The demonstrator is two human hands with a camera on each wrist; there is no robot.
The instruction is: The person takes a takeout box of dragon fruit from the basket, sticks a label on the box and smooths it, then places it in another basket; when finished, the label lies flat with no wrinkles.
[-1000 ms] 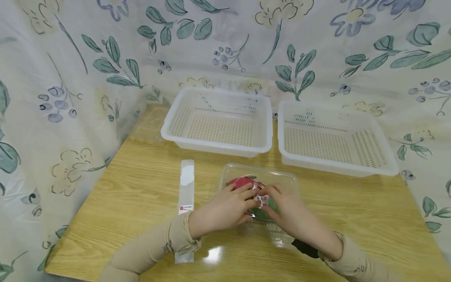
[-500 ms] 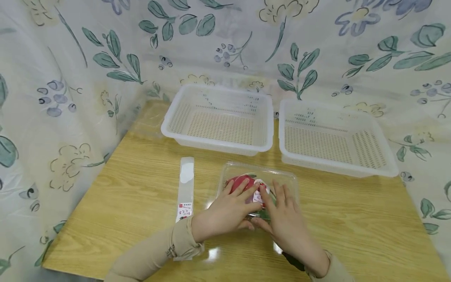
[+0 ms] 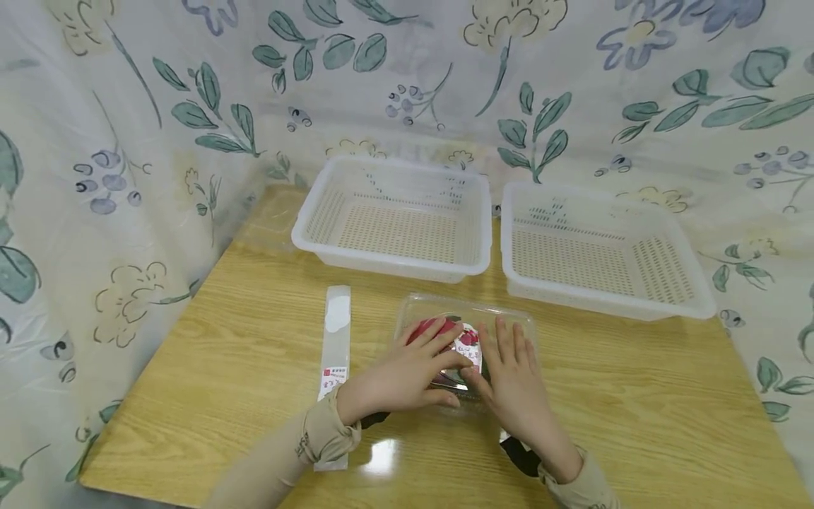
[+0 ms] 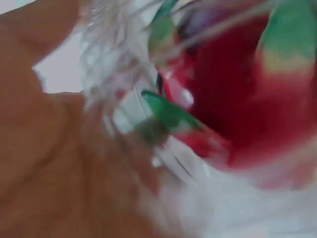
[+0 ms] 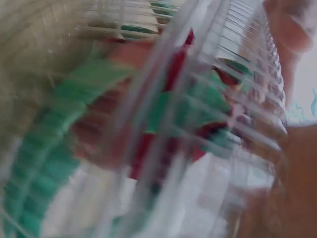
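A clear plastic clamshell box (image 3: 473, 304) sits on the table with its lid down. Inside it is a red dragon fruit (image 4: 237, 99) with green-tipped scales, seen through the plastic in both wrist views. A white label sticker (image 3: 468, 343) with red fruit pictures lies on the lid. My left hand (image 3: 410, 372) rests over the lid's left part, fingers spread and straight, fingertips at the sticker's left edge. My right hand (image 3: 514, 382) lies flat over the right part, straight fingers beside the sticker, thumb near its lower edge. Both palms hide much of the box's near side.
A long strip of backing paper (image 3: 337, 339) with another printed label lies left of the box, partly under my left sleeve. Two white perforated baskets (image 3: 394, 265) stand behind. Thin clear plastic (image 3: 270, 215) lies at the back left corner. A floral curtain (image 3: 445, 85) encloses the table.
My fingers have gone from bunched together at the sticker to spread and flat across the lid. The right hand has shifted slightly right, and more of the sticker now shows between the hands.
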